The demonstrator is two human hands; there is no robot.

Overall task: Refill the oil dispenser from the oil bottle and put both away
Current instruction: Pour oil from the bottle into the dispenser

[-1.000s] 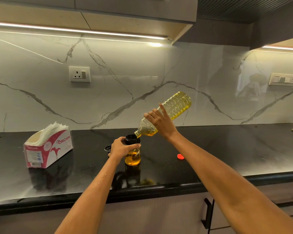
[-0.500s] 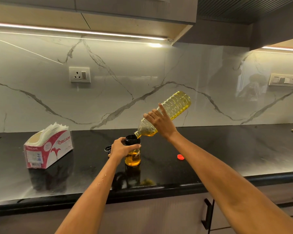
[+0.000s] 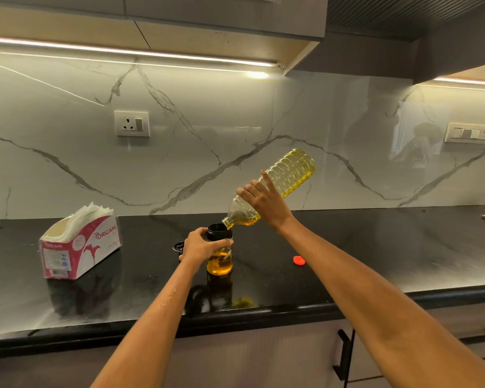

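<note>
Yellow oil bottle [image 3: 284,175], amber oil dispenser [image 3: 219,263], red cap [image 3: 299,260], black counter [image 3: 375,247]

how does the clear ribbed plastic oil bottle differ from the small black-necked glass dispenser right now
The clear ribbed plastic oil bottle is long, tilted mouth-down and held in the air; the small black-necked glass dispenser is squat and upright on the black countertop. Both are uncapped and hold yellow oil.

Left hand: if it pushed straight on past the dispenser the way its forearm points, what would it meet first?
The left hand already grips the amber oil dispenser with its black neck. Beyond that, probably the tilted clear plastic oil bottle; depth is unclear.
</note>
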